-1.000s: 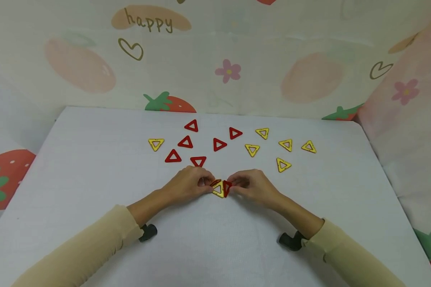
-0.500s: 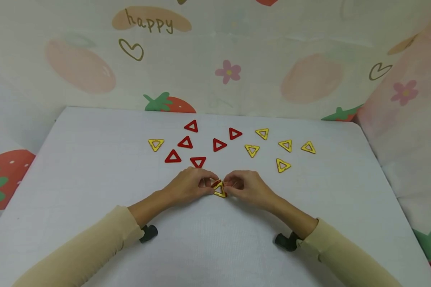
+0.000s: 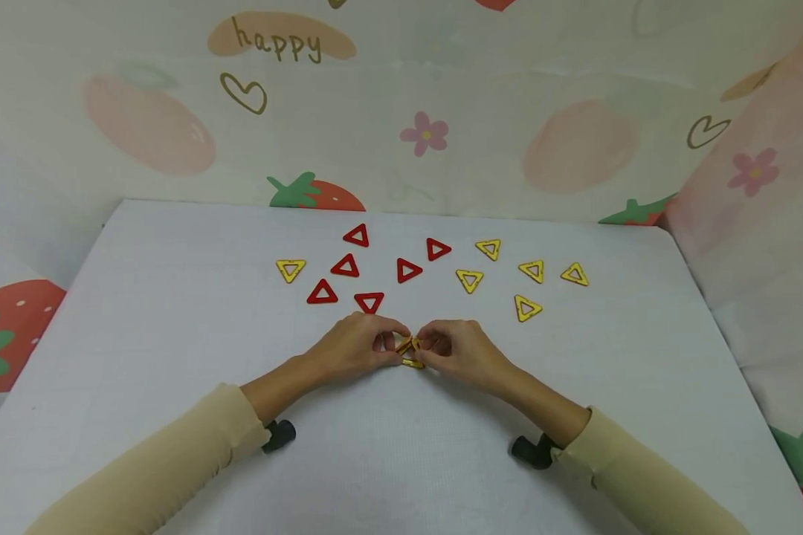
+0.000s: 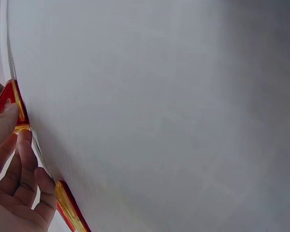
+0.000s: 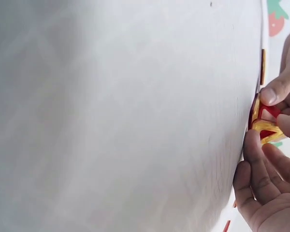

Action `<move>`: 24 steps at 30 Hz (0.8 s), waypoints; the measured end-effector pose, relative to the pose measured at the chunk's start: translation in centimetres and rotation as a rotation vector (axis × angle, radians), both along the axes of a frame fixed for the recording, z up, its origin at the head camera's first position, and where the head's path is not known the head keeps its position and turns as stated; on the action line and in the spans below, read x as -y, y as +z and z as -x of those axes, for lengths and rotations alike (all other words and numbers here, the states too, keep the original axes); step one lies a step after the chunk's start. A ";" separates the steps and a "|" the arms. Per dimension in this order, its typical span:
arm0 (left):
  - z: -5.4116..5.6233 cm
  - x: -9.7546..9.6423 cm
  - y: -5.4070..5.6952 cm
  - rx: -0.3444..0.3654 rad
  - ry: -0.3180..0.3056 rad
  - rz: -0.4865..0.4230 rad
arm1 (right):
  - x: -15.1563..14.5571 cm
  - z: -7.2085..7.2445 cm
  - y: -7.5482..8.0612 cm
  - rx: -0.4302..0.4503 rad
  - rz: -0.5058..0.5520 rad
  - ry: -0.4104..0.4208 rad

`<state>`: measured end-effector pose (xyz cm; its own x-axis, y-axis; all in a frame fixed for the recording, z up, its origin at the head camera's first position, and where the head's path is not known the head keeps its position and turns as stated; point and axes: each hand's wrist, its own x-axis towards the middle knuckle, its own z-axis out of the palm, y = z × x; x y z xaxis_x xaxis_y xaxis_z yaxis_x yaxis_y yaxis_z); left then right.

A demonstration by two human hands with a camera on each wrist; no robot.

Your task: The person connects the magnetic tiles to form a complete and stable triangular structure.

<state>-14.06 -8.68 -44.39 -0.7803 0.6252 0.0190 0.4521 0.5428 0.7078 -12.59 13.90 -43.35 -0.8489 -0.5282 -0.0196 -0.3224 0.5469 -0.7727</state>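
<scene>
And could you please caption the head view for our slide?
Left hand and right hand hold triangular tiles near scattered red triangles and yellow triangles.

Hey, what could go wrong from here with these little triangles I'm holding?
The triangle cluster is pinched by your left hand and right hand, so its pieces might tip or separate if either lets go early. Your left hand is also right beside a loose red triangle, which it could nudge. And your fingers hide part of the cluster, so a misaligned edge might go unnoticed.
</scene>
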 end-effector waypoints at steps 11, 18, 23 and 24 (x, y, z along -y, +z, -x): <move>0.1 0.2 0.4 0.022 -0.058 -0.020 | -0.3 0.3 0.1 -0.023 -0.100 0.043; 0.1 0.1 0.4 0.018 -0.059 -0.025 | -0.3 0.3 0.1 -0.036 -0.104 0.038; 0.1 0.1 0.3 0.021 -0.052 -0.051 | -0.2 0.3 0.1 -0.055 -0.121 0.029; 0.1 0.0 0.3 0.022 -0.051 -0.057 | -0.2 0.3 0.1 -0.060 -0.126 0.029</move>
